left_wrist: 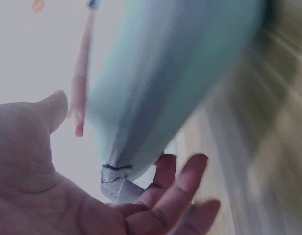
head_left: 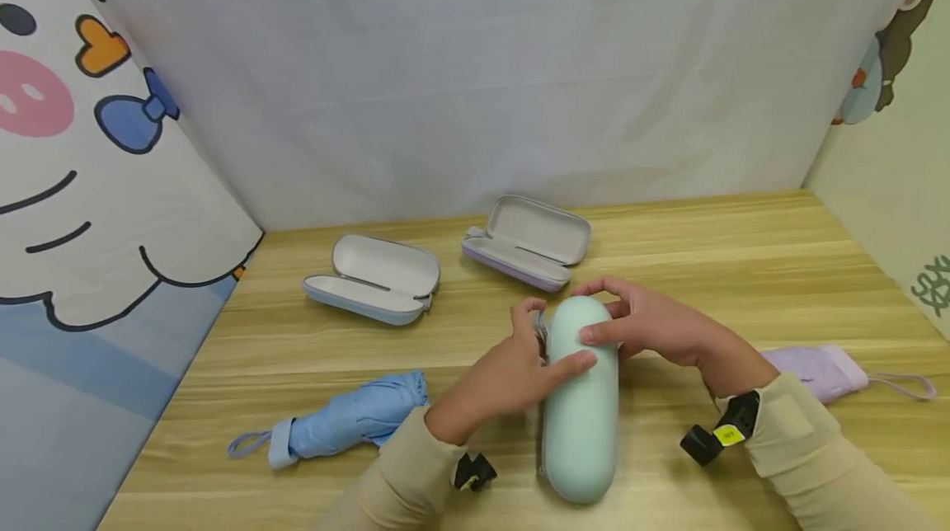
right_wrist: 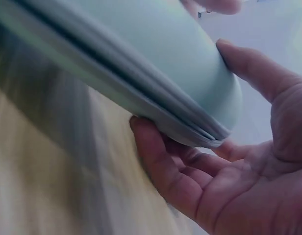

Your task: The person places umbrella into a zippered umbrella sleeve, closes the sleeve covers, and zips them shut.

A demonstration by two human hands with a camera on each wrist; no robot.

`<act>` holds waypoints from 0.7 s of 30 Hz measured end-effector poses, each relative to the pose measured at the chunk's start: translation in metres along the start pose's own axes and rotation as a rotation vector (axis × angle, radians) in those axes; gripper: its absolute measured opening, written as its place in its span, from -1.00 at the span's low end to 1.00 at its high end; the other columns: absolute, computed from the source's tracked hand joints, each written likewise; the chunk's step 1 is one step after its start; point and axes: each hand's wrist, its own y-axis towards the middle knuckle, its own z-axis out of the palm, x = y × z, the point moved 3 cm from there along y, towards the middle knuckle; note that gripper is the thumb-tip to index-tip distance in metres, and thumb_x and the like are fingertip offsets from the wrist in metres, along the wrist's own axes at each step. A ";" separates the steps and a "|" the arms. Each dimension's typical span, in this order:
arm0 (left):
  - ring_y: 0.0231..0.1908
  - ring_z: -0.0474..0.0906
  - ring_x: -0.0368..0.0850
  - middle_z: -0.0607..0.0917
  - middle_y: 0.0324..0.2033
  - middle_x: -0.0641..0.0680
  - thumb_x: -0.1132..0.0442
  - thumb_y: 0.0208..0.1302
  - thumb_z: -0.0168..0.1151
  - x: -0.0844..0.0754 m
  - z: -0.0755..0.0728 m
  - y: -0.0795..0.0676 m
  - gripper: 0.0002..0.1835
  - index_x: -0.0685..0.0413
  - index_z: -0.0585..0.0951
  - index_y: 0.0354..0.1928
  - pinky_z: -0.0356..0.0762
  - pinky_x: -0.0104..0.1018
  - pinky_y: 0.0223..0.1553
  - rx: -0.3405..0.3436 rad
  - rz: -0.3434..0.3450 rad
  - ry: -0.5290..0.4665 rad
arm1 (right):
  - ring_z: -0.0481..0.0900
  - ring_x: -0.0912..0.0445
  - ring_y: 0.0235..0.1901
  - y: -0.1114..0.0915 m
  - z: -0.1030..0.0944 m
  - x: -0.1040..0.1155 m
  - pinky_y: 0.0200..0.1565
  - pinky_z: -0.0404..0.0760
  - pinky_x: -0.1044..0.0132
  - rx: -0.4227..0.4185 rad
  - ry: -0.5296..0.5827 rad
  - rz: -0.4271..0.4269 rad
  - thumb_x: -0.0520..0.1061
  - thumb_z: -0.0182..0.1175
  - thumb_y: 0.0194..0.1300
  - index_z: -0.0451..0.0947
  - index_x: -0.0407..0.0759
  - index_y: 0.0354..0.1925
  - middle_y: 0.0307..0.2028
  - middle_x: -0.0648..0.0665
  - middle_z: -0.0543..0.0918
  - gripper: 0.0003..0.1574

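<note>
A mint-green capsule-shaped zip case (head_left: 582, 432) lies lengthwise between the two hands, looking closed in the head view. My left hand (head_left: 508, 378) holds its left side, thumb over the top and fingers by a grey fabric tab (left_wrist: 119, 183) at the zip's end. My right hand (head_left: 664, 325) grips the far end, thumb on top and curled fingers underneath, as the right wrist view shows. The grey zip band (right_wrist: 116, 63) runs along the side. Whatever the case contains is hidden.
Behind stand two opened zip cases, one blue (head_left: 371, 300) and one purple (head_left: 519, 267). A folded blue umbrella (head_left: 356, 415) lies left, a folded purple umbrella (head_left: 816, 370) right, partly behind the right arm. A white curtain (head_left: 482, 86) backs the wooden table (head_left: 705, 251).
</note>
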 end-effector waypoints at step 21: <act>-0.12 0.66 -0.20 0.73 -0.12 -0.05 -0.20 0.36 0.30 0.010 0.000 0.009 -0.43 0.14 0.63 0.12 0.65 -0.16 -0.08 0.213 -0.058 -0.359 | 0.71 -0.06 -0.09 0.006 0.000 0.020 -0.08 0.69 0.03 -0.127 0.039 -0.152 -0.14 0.25 0.46 0.13 -0.32 0.42 0.01 -0.28 0.68 -0.24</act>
